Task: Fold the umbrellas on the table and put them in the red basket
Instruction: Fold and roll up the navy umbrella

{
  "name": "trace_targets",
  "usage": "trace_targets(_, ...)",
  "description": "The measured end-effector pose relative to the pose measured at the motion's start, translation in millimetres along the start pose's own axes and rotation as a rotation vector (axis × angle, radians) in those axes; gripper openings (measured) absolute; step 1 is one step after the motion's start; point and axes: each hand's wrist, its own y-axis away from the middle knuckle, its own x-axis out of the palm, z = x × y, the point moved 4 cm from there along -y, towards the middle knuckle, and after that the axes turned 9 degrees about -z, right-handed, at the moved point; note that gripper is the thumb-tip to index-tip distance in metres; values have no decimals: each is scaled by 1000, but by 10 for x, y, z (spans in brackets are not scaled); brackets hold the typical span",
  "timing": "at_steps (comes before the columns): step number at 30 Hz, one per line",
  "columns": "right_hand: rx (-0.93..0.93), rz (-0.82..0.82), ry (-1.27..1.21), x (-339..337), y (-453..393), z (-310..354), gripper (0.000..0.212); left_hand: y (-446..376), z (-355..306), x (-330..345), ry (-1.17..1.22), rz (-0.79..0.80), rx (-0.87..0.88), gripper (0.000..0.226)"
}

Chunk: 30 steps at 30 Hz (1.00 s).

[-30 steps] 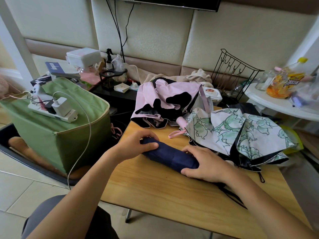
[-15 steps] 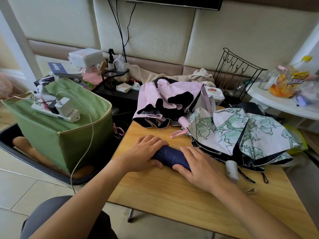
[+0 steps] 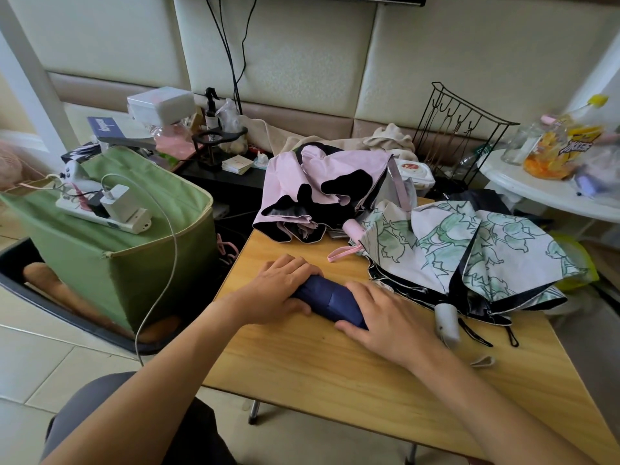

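Rolled navy fabric umbrella [image 3: 330, 302] lies on the wooden table [image 3: 335, 370], near its left edge. Your left hand [image 3: 280, 290] and right hand [image 3: 385, 317] each curl around an end. Keep the roll tight, pleats flat, while you fasten it. Red basket not visible.

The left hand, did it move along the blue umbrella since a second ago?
Yes. The left hand slid along the navy umbrella toward the right hand, away from the table's left edge, leaving less blue between them.

Padded cream wall [image 3: 302, 62], tiled floor [image 3: 50, 364]
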Motion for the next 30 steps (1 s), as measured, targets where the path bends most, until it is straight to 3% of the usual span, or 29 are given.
trace_targets(4, 21, 18, -66, -57, -34, 11, 63, -8, -9, -5, 9, 4, -7, 57)
trace_targets(11, -3, -40, -139, -128, -214, 135, 83, 64, -38, -21, 22, -26, 24, 66)
trace_targets(16, -14, 43, -73, -44, -338, 276, 65, 61, -57, 5, 8, -84, 3, 64)
trace_targets(24, 182, -106, -201, -198, -135, 263, 75, 6, -416, -62, 64, -296, 32, 70)
trace_targets(28, 323, -222, -201, -415, 94, 111, 60, -19, -665, -68, 136, -456, 17, 80)
trace_targets(30, 392, -270, -153, -544, 240, -24, 52, -36, -776, -8, 186, -463, -2, 84)
